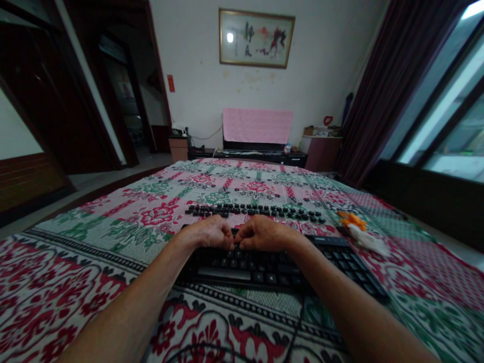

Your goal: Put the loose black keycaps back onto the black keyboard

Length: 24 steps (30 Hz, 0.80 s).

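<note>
- The left hand [217, 232] is bending over the keyboard [264, 267], its thumb and fingers drawing in towards their tips
- The right hand [264, 233] is facing it just beside, fingertips pinching in near the left ones; whether either hand is gripping a key, I cannot tell
- The keyboard is lying on the cloth [124, 242] under both hands, its space bar [224, 274] facing the person and its right end showing beyond the right forearm
- A cable [297, 330] is trailing from its near edge towards the person
- Loose black keys [260, 212] are lying in rough rows just beyond the hands
- An orange thing [353, 221] and a white thing [368, 241] are lying on the cloth to the right
- The patterned cloth is covering the table
- Farther off, a pink towel [257, 125] is hanging above a dark stand [295, 159]
- A framed picture [257, 38] is hanging on the wall, and a dark curtain [372, 101] is hanging on the right
</note>
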Available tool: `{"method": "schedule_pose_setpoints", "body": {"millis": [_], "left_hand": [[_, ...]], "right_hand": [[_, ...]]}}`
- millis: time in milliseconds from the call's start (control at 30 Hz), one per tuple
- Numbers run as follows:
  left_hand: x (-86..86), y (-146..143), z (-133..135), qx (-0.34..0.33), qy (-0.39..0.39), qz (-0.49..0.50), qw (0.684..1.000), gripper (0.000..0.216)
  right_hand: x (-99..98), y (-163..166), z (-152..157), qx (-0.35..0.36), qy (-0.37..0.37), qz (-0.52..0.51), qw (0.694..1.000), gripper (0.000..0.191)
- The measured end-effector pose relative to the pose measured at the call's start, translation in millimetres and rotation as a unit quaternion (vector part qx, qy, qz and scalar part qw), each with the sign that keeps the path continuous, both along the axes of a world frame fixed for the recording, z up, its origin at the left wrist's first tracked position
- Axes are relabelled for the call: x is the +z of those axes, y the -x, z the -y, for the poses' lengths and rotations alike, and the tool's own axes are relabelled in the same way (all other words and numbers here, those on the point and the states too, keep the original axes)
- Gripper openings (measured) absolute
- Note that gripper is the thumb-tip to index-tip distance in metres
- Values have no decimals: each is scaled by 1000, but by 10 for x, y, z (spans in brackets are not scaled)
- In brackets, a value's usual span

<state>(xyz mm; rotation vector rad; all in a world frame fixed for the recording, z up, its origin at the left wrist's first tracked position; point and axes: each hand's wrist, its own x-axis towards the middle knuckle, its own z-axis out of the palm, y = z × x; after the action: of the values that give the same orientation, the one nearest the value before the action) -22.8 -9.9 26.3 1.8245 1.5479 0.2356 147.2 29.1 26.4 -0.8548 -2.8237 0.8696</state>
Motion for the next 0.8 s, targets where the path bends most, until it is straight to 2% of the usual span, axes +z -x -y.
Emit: {"method": "schedule_pose_setpoints", "body": {"millis": [233, 433, 600, 800], "left_hand": [[18, 10, 22, 5, -10, -23, 1000, 25], [8, -13, 18, 27, -13, -25, 999, 26], [18, -43, 5, 26, -12, -50, 998, 23], [47, -96, 5, 27, 2, -62, 998, 20]], "right_hand": [[-62, -6, -3, 16, -6, -19, 1000, 29], [-22, 4, 2, 31, -19, -12, 999, 26], [-29, 37, -10, -6, -6, -12, 1000, 23], [-39, 75, 12, -22, -35, 14, 999, 22]]}}
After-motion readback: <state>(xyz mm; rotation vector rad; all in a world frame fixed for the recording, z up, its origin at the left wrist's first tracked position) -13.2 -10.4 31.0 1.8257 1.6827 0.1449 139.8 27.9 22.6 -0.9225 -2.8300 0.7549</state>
